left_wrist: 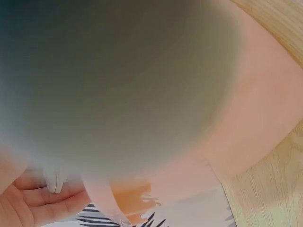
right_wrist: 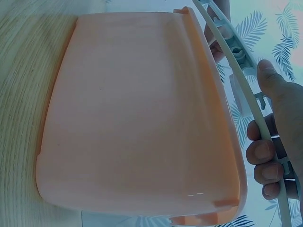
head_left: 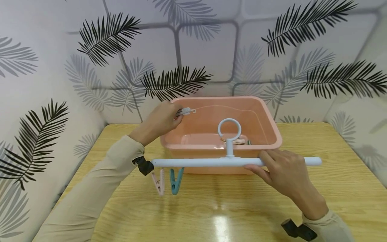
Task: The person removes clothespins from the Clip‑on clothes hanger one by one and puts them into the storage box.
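My right hand [head_left: 284, 168] grips a pale blue hanger bar [head_left: 199, 162] near its right end, in front of the basin. A ring hook [head_left: 229, 120] rises from the bar's middle. Below its left end hang a pink clothespin [head_left: 162, 183] and a teal clothespin [head_left: 174, 191]. Over the basin's left rim, my left hand [head_left: 164, 116] pinches a whitish clothespin [head_left: 185, 111] with a small hook at its tip. In the right wrist view, fingers [right_wrist: 261, 152] curl round the bar. A dark blur hides most of the left wrist view.
A pink plastic basin [head_left: 208, 114] stands on the wooden table [head_left: 217, 205], against a leaf-patterned wall covering [head_left: 208, 50]. A few clothespins [head_left: 239, 141] lie on the basin's floor, partly hidden behind its front rim and the ring.
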{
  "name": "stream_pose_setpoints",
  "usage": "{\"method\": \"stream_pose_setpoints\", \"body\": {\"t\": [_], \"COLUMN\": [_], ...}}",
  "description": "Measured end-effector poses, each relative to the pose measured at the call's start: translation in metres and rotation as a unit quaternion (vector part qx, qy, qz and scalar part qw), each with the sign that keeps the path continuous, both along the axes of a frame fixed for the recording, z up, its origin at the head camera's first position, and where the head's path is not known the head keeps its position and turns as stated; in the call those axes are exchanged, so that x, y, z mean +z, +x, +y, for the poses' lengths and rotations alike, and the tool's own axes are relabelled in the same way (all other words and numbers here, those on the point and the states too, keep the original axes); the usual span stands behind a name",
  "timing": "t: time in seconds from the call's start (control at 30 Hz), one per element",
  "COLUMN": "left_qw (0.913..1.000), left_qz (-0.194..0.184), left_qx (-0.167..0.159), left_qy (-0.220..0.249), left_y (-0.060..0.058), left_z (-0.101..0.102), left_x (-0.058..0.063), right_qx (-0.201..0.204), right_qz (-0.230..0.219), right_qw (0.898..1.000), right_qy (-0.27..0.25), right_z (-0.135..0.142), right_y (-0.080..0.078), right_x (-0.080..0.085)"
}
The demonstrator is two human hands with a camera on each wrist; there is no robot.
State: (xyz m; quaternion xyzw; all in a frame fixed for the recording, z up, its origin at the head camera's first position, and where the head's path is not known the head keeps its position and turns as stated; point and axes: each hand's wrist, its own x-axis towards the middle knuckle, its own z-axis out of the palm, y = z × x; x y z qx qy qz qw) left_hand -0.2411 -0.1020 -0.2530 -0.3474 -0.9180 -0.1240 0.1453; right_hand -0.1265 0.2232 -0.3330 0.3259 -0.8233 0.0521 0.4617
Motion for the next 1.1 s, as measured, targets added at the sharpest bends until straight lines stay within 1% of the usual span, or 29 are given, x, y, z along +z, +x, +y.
{"method": "stream_pose_setpoints", "body": {"t": [0.27, 0.43, 0.57, 0.7, 0.8, 0.97, 1.07, 1.1], "left_qw": [0.9999, 0.9996, 0.9991, 0.9987, 0.9985, 0.9986, 0.9982, 0.9978], "left_qz": [-0.006, -0.010, -0.010, -0.024, -0.026, -0.020, -0.016, -0.021], "left_qx": [0.003, -0.018, -0.031, -0.033, -0.036, -0.033, -0.031, -0.029], "left_qy": [-0.016, -0.018, -0.025, -0.030, -0.031, -0.036, -0.049, -0.055], "left_y": [-0.013, -0.021, -0.025, -0.030, -0.035, -0.045, -0.050, -0.051], "left_z": [-0.008, -0.009, -0.009, -0.007, -0.006, -0.001, 0.004, 0.005], "left_x": [-0.001, -0.004, -0.008, -0.012, -0.016, -0.022, -0.026, -0.027], "right_qx": [-0.003, -0.001, 0.007, 0.017, 0.017, 0.014, 0.015, 0.015], "right_qz": [0.000, 0.007, 0.021, 0.024, 0.024, 0.024, 0.026, 0.026], "right_qw": [1.000, 1.000, 1.000, 1.000, 0.999, 1.000, 0.999, 0.999], "right_qy": [-0.007, -0.005, -0.011, -0.011, -0.011, -0.010, -0.011, -0.011], "right_z": [0.005, 0.007, 0.006, 0.006, 0.007, 0.011, 0.010, 0.010], "right_y": [0.001, 0.006, 0.010, 0.014, 0.016, 0.016, 0.018, 0.018], "right_x": [0.002, 0.008, 0.014, 0.017, 0.015, 0.010, 0.012, 0.013]}}
